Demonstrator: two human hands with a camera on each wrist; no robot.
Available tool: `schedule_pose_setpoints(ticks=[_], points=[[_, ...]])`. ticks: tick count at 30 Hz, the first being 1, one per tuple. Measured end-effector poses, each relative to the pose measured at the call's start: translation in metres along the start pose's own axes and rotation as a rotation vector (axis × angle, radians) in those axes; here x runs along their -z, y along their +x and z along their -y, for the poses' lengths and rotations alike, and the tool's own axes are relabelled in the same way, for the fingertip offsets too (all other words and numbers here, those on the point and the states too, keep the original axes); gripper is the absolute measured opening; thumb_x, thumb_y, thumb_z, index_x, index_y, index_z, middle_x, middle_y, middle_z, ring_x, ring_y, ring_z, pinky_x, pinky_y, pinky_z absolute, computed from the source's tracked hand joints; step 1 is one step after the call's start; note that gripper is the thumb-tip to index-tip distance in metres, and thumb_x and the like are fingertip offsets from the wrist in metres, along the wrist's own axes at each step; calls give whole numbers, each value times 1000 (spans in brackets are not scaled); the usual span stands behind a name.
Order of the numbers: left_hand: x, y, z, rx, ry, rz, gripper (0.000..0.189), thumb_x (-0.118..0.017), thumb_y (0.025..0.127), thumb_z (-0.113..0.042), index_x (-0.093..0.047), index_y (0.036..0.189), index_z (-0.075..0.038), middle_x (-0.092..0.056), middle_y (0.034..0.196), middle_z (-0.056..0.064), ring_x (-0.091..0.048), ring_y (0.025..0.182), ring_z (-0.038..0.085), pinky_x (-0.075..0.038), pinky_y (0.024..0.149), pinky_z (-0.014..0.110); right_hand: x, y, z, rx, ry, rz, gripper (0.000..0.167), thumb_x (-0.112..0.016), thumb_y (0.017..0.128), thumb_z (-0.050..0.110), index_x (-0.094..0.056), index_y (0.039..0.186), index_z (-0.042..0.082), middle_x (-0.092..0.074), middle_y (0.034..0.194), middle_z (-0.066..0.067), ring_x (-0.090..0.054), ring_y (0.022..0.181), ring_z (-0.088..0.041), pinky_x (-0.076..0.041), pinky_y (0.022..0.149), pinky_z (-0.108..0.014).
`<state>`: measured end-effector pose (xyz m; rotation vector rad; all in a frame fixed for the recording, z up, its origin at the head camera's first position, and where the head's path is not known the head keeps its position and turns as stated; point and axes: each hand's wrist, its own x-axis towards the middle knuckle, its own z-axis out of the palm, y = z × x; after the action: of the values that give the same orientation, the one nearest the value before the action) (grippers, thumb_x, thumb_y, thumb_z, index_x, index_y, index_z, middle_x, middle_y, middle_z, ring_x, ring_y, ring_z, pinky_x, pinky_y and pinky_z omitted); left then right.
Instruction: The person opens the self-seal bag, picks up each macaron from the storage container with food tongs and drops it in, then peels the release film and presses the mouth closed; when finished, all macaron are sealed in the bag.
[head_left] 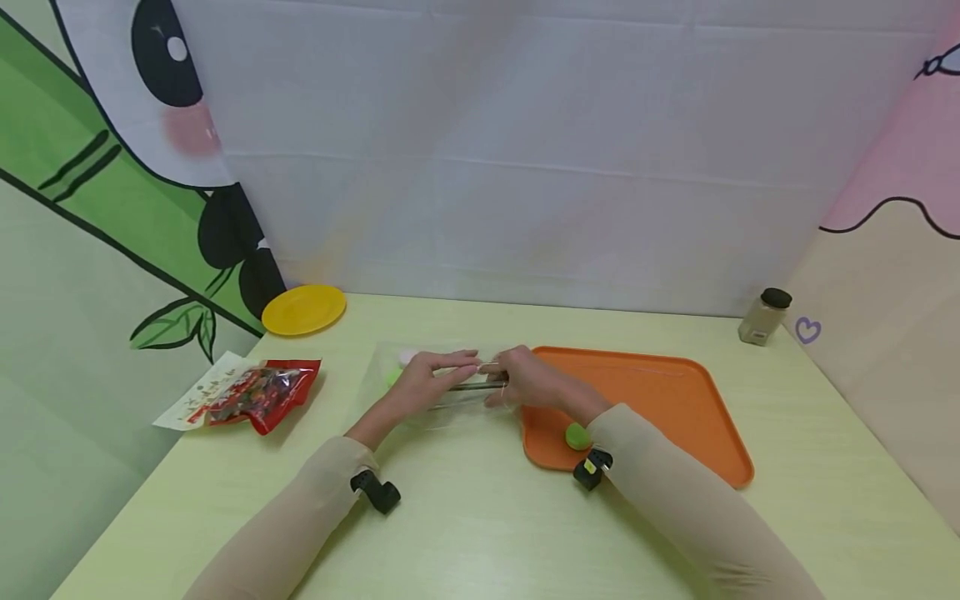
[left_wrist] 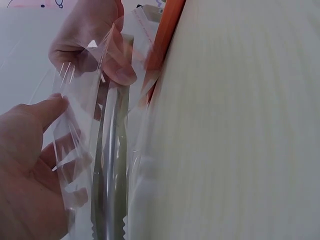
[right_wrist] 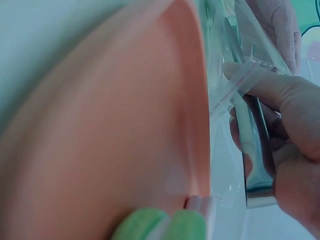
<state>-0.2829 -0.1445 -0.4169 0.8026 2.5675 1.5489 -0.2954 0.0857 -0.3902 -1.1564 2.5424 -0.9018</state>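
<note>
My right hand [head_left: 534, 379] grips silver metal tongs [right_wrist: 254, 145] by the handle end, over the left edge of an orange tray [head_left: 652, 400]. In the left wrist view the serrated tips of the tongs point away from that hand, with a clear plastic bag [left_wrist: 75, 125] around them. My left hand [head_left: 423, 385] holds the side of the bag, its thumb on the film and its fingers seen through it. A green piece [head_left: 393, 377] and a white piece [head_left: 407, 357] show at the bag's left part. A round green piece [head_left: 577, 437] lies on the tray beside my right wrist.
A yellow plate [head_left: 303, 310] stands at the table's back left. In front of it lies a red and white snack packet [head_left: 258, 396]. At the back right corner is a jar with a black lid [head_left: 765, 317]. A fabric backdrop [head_left: 525, 167] rises behind the table.
</note>
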Motion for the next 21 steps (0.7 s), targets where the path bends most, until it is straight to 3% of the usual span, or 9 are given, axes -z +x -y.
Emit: schedule_pose_setpoints(ticks=[3,6,11,16,21], points=[[0,0,-1,-3,-11,8,38,-64,100,-30,-69,128,-6,-59,140,12,-47,137,25,-37,110,53,0,1,0,-1,-19,33,29,-81,86,14,-74,107,-5,-68,99,-13,-59,85,-21,-49,70,-28],[0,0,-2,0,-16,5,38,-65,99,-29,-68,129,-5,-59,140,10,-47,137,25,-38,109,52,0,1,1,22,-44,52,26,-79,88,16,-75,105,-3,-66,95,-10,-57,86,-23,-46,71,-30],[0,0,-1,9,-18,2,39,-65,99,-29,-67,130,-4,-60,139,8,-48,136,26,-37,109,53,-1,2,3,53,-99,67,36,-77,90,18,-72,122,2,-69,108,-9,-61,96,-21,-50,82,-30],[-1,0,0,11,-13,5,36,-64,100,-28,-69,129,-8,-60,139,8,-49,136,25,-38,110,53,-4,6,3,67,-79,73,33,-77,89,15,-73,118,0,-70,110,-11,-61,90,-17,-50,74,-28],[-1,0,0,3,-46,1,32,-65,100,-25,-71,126,-7,-59,139,11,-49,135,27,-38,109,53,-6,9,3,49,-18,78,19,-77,90,12,-76,105,2,-71,111,-11,-62,94,-18,-52,79,-28]])
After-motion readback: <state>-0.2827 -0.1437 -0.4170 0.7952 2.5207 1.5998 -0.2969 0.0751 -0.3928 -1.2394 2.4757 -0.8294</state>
